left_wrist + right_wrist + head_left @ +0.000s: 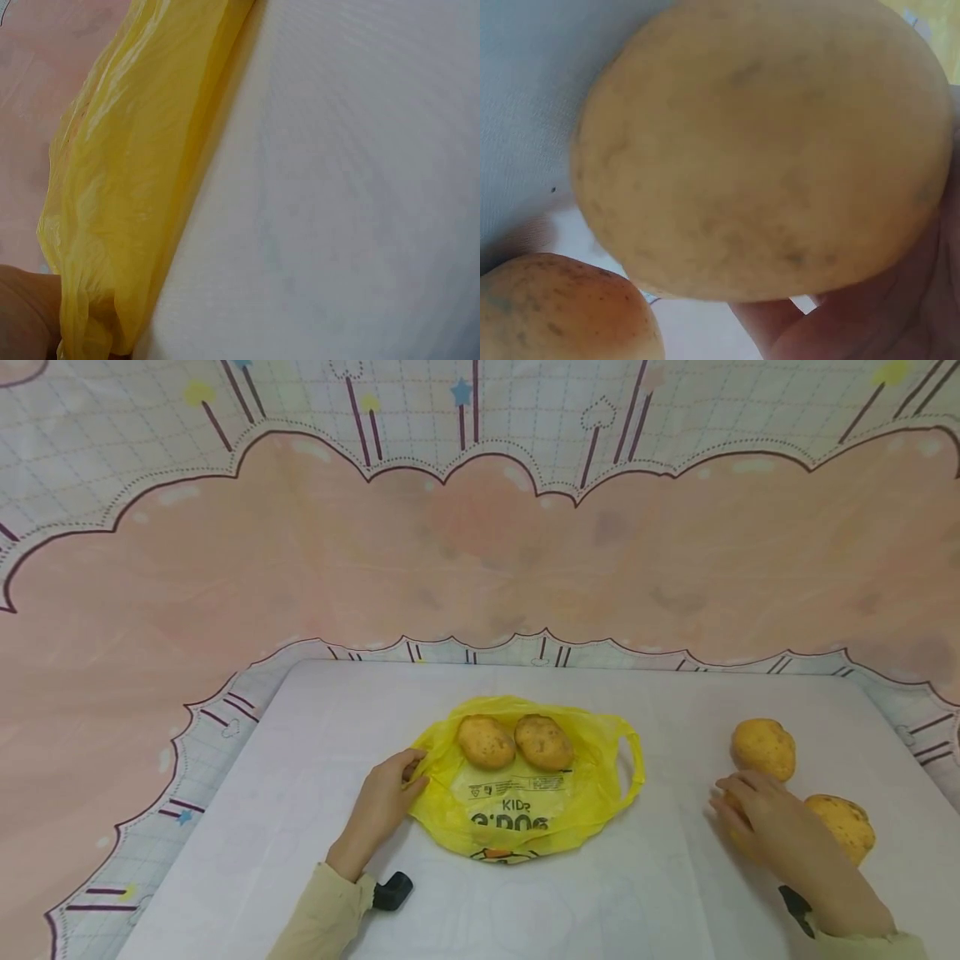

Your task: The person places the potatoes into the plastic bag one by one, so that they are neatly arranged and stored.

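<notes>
Pinching the yellow bag (596,810) at its nine o'clock edge, your left hand (386,795) has thumb and fingers on the thin plastic. The bag lies spread on the white tabletop (637,893), its loop handle (636,768) out at three o'clock. Within its rim sit a first potato (486,742) toward eleven o'clock and a second potato (543,742) toward one. Well apart from the bag, between three and four o'clock, your right hand (780,827) grasps a third potato (765,150), largely covered in the head view. From that hand, a fourth potato (767,747) lies just beyond at twelve o'clock, and a fifth potato (846,827) at three, partly behind your hand.
</notes>
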Demonstrator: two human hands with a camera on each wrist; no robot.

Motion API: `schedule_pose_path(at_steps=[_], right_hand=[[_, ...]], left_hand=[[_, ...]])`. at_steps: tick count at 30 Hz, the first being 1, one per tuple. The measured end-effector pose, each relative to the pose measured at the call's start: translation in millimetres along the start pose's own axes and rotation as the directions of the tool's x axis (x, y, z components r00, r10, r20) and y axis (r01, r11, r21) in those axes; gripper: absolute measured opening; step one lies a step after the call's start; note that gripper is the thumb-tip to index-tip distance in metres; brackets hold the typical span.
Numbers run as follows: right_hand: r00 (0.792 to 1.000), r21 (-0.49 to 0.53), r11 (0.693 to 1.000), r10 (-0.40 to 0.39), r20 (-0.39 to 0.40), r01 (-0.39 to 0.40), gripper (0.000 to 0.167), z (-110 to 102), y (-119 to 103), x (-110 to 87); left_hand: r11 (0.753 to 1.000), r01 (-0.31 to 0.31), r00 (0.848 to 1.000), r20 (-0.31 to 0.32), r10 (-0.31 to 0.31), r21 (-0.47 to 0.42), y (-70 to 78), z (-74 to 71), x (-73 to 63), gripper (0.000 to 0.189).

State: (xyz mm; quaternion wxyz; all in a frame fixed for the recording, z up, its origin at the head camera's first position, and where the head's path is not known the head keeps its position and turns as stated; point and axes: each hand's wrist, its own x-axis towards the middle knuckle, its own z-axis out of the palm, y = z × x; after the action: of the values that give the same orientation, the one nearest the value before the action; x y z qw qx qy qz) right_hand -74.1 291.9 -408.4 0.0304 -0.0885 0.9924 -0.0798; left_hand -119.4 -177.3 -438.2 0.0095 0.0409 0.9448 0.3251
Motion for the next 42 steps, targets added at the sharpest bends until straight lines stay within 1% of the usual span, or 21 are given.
schedule_pose_path(at_steps=[2,7,12,18,24,32,37,42], right_hand=[[1.000,0.006,1.000,0.003,0.009,-0.003,0.033,-0.3,0.0,0.8],[1.000,0.024,1.000,-0.004,-0.006,0.004,0.028,0.4,0.5,1.4],[1.000,0.028,1.000,-0.014,-0.014,0.014,0.027,-0.4,0.5,0.7],[0.997,0.028,0.998,-0.053,-0.061,0.055,0.027,-4.6,-2.0,1.1],[0.994,0.023,0.997,-0.077,-0.079,0.079,0.029,-11.4,-9.7,3.1],[0.992,0.061,0.993,-0.098,-0.082,0.103,0.030,-18.6,-19.4,7.2],[0.986,0.065,0.990,-0.115,-0.121,0.123,0.029,-22.3,-25.8,9.3],[0.983,0.086,0.987,-0.124,-0.135,0.136,0.030,-26.8,-32.3,11.7]], left_hand=[[1.000,-0.004,1.000,-0.002,0.004,0.003,-0.4,0.1,0.1,0.040],[1.000,-0.011,1.000,-0.005,0.011,0.006,-0.9,0.3,-0.1,0.039],[1.000,-0.011,1.000,-0.005,0.011,0.006,-0.9,0.2,-0.1,0.039],[1.000,-0.003,1.000,-0.005,0.003,0.005,0.9,-0.8,-0.4,0.039],[1.000,0.001,1.000,-0.006,-0.001,-0.005,3.4,-2.1,-1.6,0.038],[1.000,-0.017,0.999,-0.028,0.017,0.009,1.3,-0.2,-1.8,0.038],[1.000,-0.028,0.999,-0.035,0.028,0.010,2.6,-0.9,-2.7,0.037],[0.999,-0.041,0.998,-0.046,0.041,0.014,3.7,-1.5,-3.4,0.037]])
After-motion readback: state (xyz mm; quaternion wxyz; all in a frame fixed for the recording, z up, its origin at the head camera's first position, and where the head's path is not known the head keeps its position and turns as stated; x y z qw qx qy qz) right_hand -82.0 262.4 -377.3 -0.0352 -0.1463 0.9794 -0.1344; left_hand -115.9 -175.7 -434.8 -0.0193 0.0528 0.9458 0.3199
